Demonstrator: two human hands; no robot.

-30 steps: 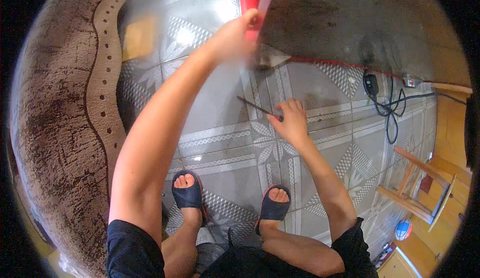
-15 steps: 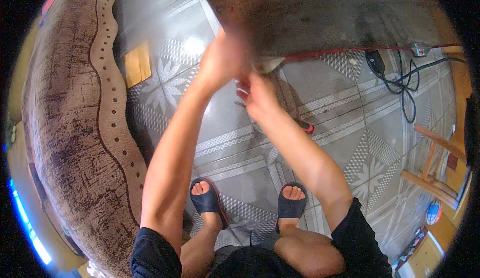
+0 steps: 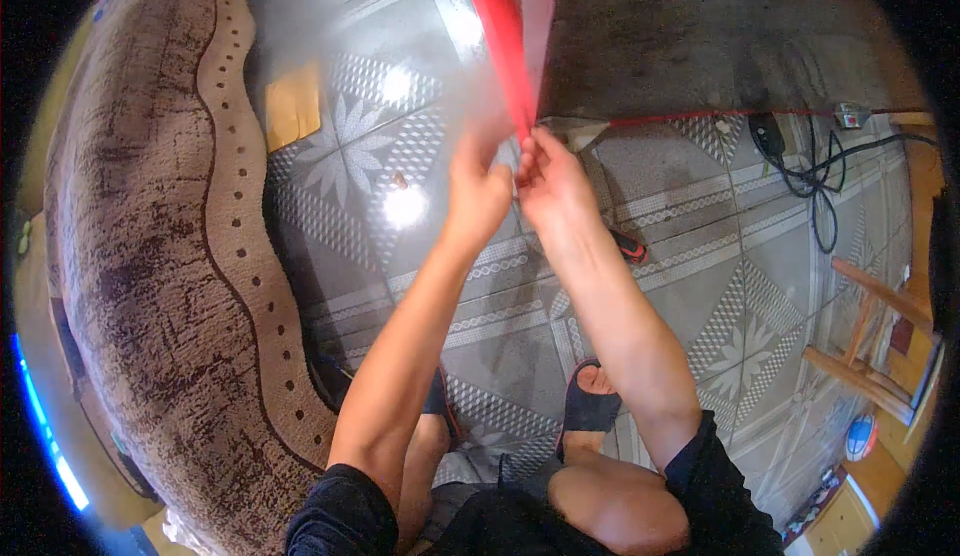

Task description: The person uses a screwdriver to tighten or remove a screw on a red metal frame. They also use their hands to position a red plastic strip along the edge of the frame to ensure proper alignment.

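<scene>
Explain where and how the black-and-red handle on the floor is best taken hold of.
Probably across the visible end of the black-and-red handle, fingers coming from above and the person's right. It appears to lie low on the tiled floor, and the right forearm covers its left side in this view. Whatever joins its other end is hidden.

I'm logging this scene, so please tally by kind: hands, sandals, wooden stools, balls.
Hands: 2, left hand and right hand
Sandals: 2, one partly hidden
Wooden stools: 1
Balls: 1
Total: 6
</scene>
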